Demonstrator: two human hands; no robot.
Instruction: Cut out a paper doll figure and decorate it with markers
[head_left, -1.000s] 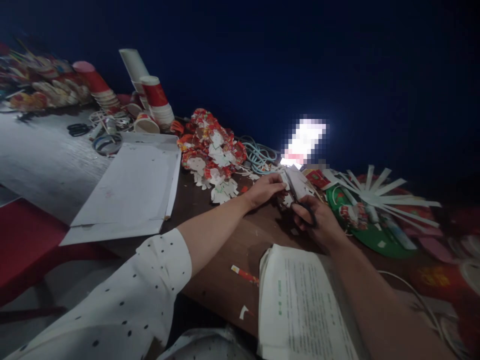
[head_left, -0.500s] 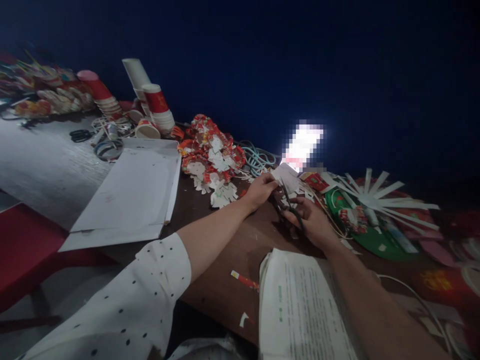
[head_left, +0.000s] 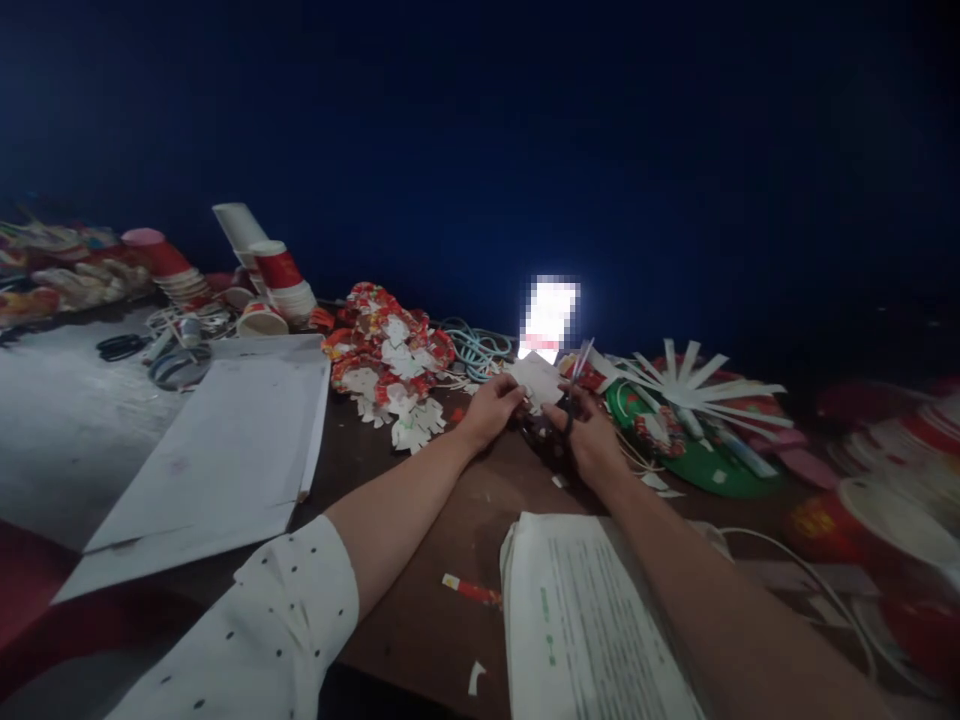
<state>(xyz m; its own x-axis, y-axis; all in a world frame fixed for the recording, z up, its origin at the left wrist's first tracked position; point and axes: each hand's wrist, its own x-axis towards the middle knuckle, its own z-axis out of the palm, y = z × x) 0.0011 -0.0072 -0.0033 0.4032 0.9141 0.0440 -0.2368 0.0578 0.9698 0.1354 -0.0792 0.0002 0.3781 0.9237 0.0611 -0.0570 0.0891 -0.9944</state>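
Observation:
My left hand (head_left: 491, 408) pinches the left edge of a small white piece of paper (head_left: 538, 380) above the brown table. Looped on the fingers of my right hand (head_left: 594, 438) is a pair of dark-handled scissors (head_left: 580, 362), the blades pointing up beside the paper. My right thumb and fingertips come up to the paper's right edge; whether they grip it I cannot tell. Left of my hands lies a pile of red and white paper cutouts (head_left: 397, 350). A lit, blurred-out screen (head_left: 551, 310) stands just behind the paper.
An open printed book (head_left: 570, 610) lies near me, with paper scraps (head_left: 476, 678) beside it. A white board (head_left: 217, 450), stacked paper cups (head_left: 281, 275) and coiled cords (head_left: 476, 345) sit leftward. On the right are a green disc (head_left: 720, 470) and a fan of white strips (head_left: 690, 385).
The scissors have swung from lying across the paper to pointing upward, away from it. My right fingertips have moved up to the paper. The whole view has shifted too.

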